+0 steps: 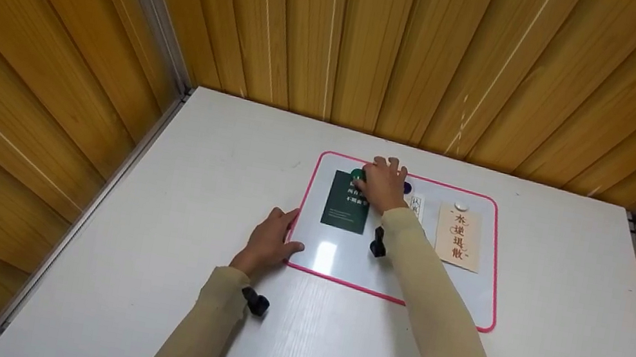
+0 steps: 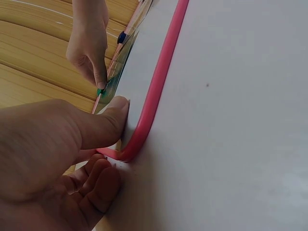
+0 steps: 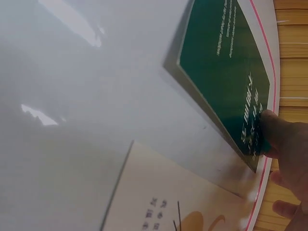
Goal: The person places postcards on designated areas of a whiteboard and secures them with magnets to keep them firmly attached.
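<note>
A whiteboard [image 1: 370,273] with a pink rim lies on the white table. My left hand [image 1: 269,239] grips its near left corner, thumb on top and fingers curled at the edge. At the board's far edge, my right hand [image 1: 383,185] holds a green round magnet [image 1: 356,174] at the top of a dark green card [image 1: 344,213] with white writing. The right thumb [image 3: 274,127] covers part of that magnet, and the card's lower end stands off the board. Beside this hand are a purple magnet [image 1: 407,188] and a white card [image 1: 416,205], partly hidden by the arm.
A beige card [image 1: 459,239] with brown characters sits on the board's right side under a pale round magnet [image 1: 461,207]. Wood-plank walls [image 1: 374,44] rise behind the table [image 1: 556,312] and at both sides.
</note>
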### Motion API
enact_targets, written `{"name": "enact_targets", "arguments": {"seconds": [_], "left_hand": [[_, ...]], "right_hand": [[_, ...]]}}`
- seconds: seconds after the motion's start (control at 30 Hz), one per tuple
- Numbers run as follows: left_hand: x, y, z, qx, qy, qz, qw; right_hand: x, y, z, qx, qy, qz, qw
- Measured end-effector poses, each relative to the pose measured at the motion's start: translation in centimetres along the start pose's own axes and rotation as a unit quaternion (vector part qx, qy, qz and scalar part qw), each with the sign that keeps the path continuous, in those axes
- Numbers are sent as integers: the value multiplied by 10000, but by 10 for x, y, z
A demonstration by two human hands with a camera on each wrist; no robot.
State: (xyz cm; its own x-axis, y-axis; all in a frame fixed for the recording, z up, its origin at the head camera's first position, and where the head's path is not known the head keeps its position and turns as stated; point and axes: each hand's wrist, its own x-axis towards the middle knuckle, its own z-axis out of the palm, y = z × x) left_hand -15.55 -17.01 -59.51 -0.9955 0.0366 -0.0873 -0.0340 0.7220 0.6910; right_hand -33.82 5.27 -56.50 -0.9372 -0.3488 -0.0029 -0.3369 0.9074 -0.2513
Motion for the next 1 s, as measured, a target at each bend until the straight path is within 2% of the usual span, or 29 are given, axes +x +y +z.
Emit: {"name": "enact_targets", "arguments": {"seconds": [0.3, 0.6, 1.0], "left_hand": [[1, 0, 1, 76, -54, 48, 9999], [2, 1, -1, 92, -59, -18, 9999], [1, 2, -1, -14, -89, -130, 9999]], "right_hand": [[-6, 0, 0, -242, -19, -115, 9996], [-7, -10, -9, -108, -40, -267, 9996], [-15, -20, -23, -296, 256, -1051, 9937]]}}
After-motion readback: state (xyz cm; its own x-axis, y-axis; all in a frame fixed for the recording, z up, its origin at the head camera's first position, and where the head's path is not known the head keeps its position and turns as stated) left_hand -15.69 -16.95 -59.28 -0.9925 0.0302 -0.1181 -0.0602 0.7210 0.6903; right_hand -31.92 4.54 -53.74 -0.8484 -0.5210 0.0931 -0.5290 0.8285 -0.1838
